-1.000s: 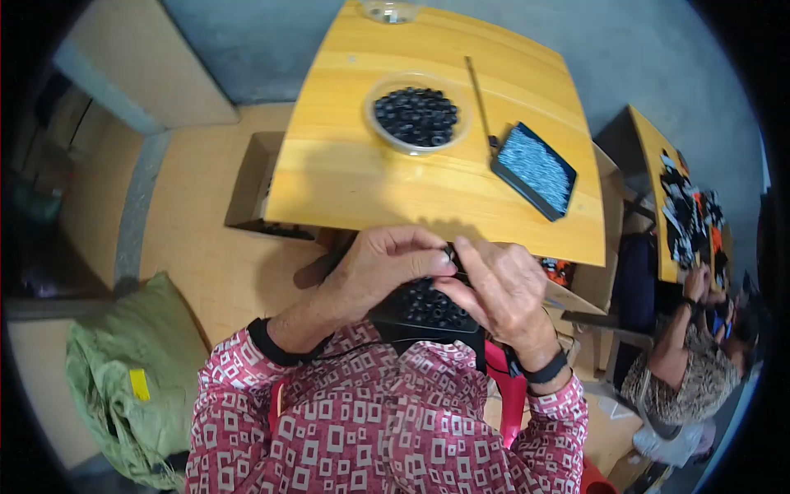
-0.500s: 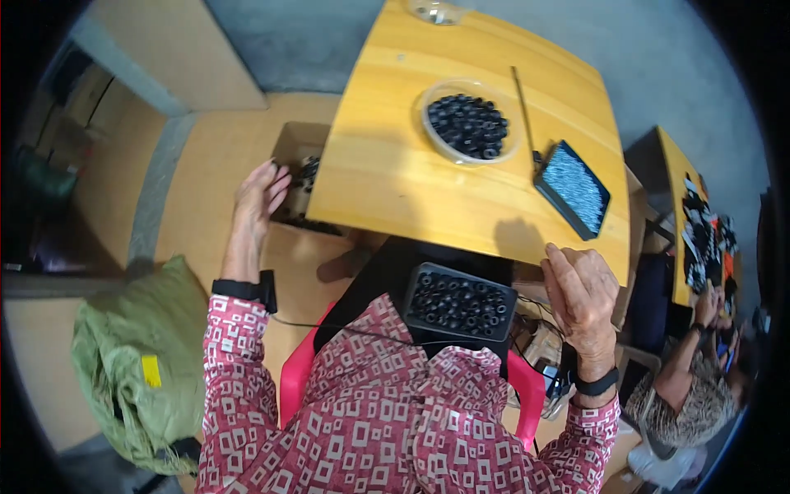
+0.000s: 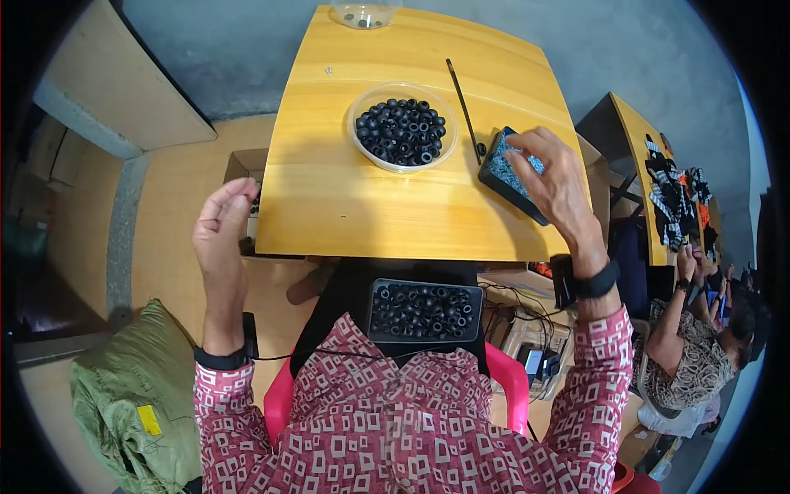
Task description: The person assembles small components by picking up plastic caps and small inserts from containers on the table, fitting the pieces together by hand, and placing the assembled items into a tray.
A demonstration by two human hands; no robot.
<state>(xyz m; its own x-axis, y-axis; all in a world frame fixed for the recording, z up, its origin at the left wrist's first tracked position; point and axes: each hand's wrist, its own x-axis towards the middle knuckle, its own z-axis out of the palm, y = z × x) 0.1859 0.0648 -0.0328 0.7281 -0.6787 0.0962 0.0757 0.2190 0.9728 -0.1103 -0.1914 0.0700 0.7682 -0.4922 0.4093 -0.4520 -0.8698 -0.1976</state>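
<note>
Blue bits (image 3: 504, 169) glint in the tray (image 3: 517, 198) under the right hand (image 3: 559, 177), fingers parted; the left hand (image 3: 220, 218) is pinched narrow. Yellow table (image 3: 387, 214), grey wall (image 3: 263, 49).

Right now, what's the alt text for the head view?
The right hand is over a dark tray of small blue pieces on a yellow table; the left hand hovers off the table's left edge. A clear bowl of black beads stands on the table, a grey tray of similar beads on the lap.
</note>
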